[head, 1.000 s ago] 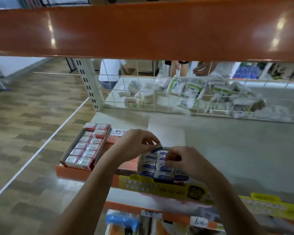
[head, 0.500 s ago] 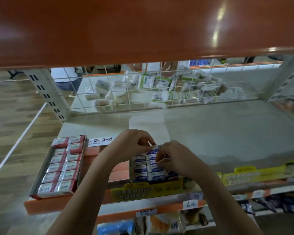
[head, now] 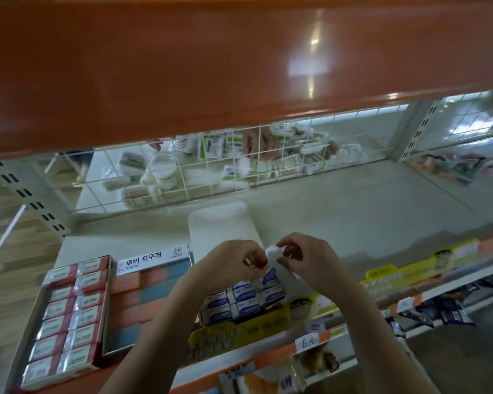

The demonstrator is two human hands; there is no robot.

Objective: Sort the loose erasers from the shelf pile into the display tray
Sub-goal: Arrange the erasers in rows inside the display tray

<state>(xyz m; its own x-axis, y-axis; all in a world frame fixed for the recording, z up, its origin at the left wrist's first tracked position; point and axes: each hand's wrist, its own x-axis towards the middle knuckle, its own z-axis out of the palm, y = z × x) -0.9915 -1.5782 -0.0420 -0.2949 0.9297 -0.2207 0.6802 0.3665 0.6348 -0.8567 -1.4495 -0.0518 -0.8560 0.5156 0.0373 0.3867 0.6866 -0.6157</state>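
One eraser (head: 273, 253) between two hands (head: 271, 258)

A glossy orange metal shelf edge (head: 211, 66) spans the top, catching ceiling-light glare; below, a pale grey shelf board (head: 353, 211) meets a white wire-grid back panel (head: 199, 177); brown wood-plank floor (head: 0, 251) lies left.

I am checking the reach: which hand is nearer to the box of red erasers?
Left. The left hand is over the blue-and-white erasers, right of the red erasers box; the right hand is farther right.
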